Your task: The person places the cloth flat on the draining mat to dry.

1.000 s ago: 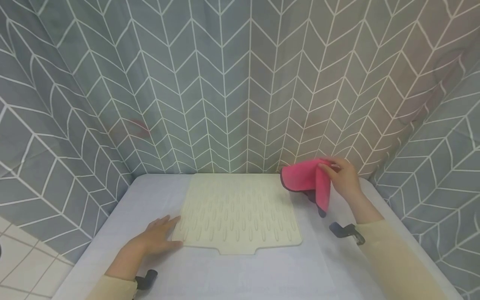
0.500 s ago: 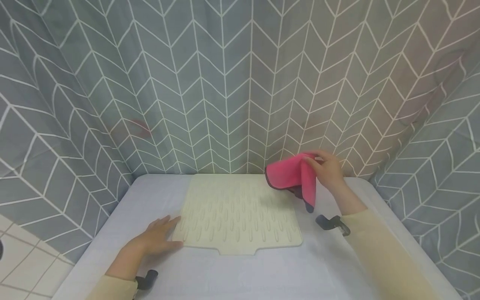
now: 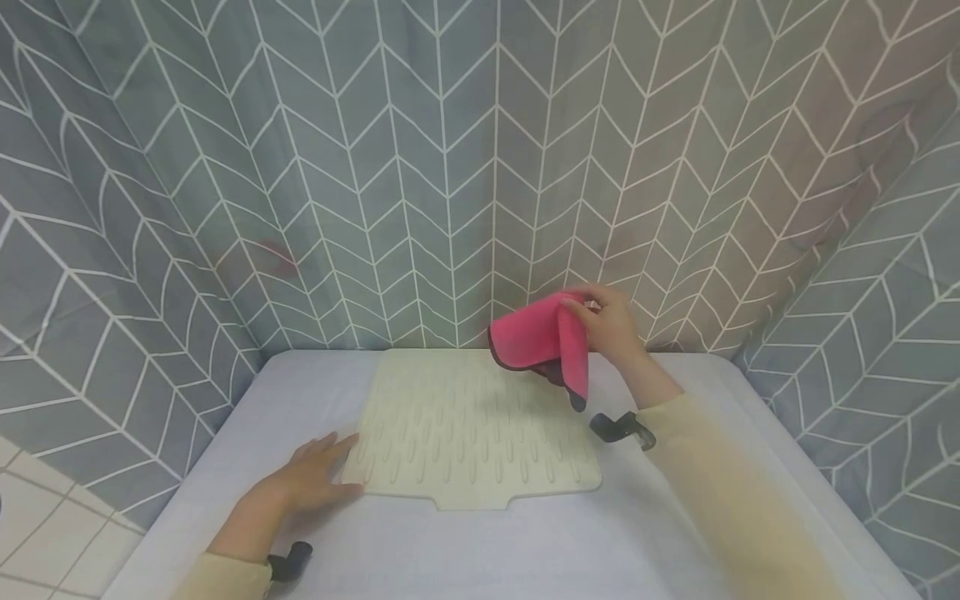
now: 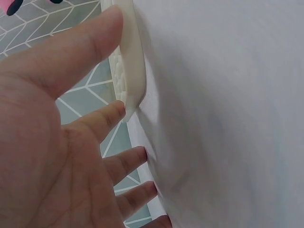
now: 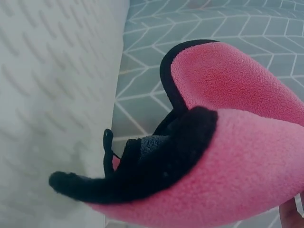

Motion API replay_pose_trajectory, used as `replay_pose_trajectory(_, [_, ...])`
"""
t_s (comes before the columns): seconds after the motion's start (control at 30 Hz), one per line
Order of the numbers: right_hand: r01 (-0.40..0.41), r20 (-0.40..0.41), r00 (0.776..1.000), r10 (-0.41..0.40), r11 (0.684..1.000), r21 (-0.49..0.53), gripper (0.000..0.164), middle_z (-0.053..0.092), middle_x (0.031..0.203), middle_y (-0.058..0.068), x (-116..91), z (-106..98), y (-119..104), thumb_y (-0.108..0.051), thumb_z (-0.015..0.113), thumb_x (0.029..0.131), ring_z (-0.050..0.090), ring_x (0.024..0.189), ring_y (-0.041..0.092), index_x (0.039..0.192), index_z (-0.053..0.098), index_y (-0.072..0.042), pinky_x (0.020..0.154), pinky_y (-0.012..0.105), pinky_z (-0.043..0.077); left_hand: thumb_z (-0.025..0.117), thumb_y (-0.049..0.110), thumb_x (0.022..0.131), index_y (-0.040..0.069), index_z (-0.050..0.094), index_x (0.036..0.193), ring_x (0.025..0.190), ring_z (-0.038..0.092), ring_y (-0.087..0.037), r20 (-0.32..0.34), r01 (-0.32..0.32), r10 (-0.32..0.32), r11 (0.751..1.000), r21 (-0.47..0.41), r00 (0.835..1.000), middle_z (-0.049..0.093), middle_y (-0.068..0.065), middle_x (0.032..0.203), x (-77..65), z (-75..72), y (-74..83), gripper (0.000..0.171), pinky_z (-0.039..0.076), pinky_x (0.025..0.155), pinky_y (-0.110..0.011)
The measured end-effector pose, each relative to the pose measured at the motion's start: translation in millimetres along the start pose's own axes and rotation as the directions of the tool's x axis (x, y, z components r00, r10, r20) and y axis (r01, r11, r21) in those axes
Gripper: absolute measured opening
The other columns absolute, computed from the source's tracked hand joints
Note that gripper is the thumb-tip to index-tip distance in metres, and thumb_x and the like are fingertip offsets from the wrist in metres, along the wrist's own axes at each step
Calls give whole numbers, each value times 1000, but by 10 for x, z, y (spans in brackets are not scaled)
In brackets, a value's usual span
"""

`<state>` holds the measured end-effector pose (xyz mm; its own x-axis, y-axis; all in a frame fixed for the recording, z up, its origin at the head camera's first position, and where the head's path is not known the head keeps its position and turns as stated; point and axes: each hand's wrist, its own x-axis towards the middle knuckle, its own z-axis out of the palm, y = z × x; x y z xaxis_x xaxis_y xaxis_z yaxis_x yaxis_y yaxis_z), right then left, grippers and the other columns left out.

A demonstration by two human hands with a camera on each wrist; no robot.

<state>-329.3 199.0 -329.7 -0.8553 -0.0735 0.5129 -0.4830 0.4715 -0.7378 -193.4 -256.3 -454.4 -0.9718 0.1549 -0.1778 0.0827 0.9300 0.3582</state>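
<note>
A pink cloth [image 3: 528, 335] with dark edging hangs from my right hand [image 3: 609, 321], which pinches its top between thumb and fingers. In the right wrist view the folded cloth [image 5: 247, 156] shows a fluffy pink face, black trim and a small dark loop. Below it lies a cream mat [image 3: 457, 433] with raised oval ridges and a tab at its front edge; the cloth appears held above its right rear part. With fingers spread, my left hand [image 3: 311, 479] rests at the mat's left front corner. The left wrist view has thumb and index finger touching the mat's edge [image 4: 130, 61].
A white-covered table [image 3: 570, 542] carries the mat. Grey curtain [image 3: 450, 167] with white chevron lines stands close behind the table and along both sides. White floor tiles [image 3: 45, 525] show at lower left. Dark camera mounts sit on both wrists.
My right hand has moved left and slightly away from me, bringing the pink cloth from the mat's right edge to over the mat. The left hand has stayed in place.
</note>
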Motion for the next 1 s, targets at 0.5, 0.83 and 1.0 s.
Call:
replay_pose_trajectory(0.5, [-10,108,994,5,999,42,28,65,107,10,78,516,-119,-25,72,94,66,87,28,118,71,-10,66,37,59,72,62,77,8,41,152,140,20,-60,-9,8,-8,1000,-6,1000,28,-33,155,18,28,-20,98,21,106,-78])
replay_pose_trajectory(0.83, [7,197,980,-12,1000,27,26,70,115,8,-50,913,-17,-23,72,94,63,115,25,116,72,-10,99,42,53,72,62,78,9,40,153,141,20,-59,-3,10,-10,1000,-7,1000,28,-32,156,-4,31,-7,97,21,105,-78])
replay_pose_trajectory(1.0, [-39,282,958,44,999,-25,24,68,125,9,-164,1129,1,-22,72,94,60,124,28,116,72,-12,100,43,52,72,61,78,9,40,153,142,19,-58,-3,13,-13,1000,-10,1000,27,-31,157,-8,26,1,97,20,106,-77])
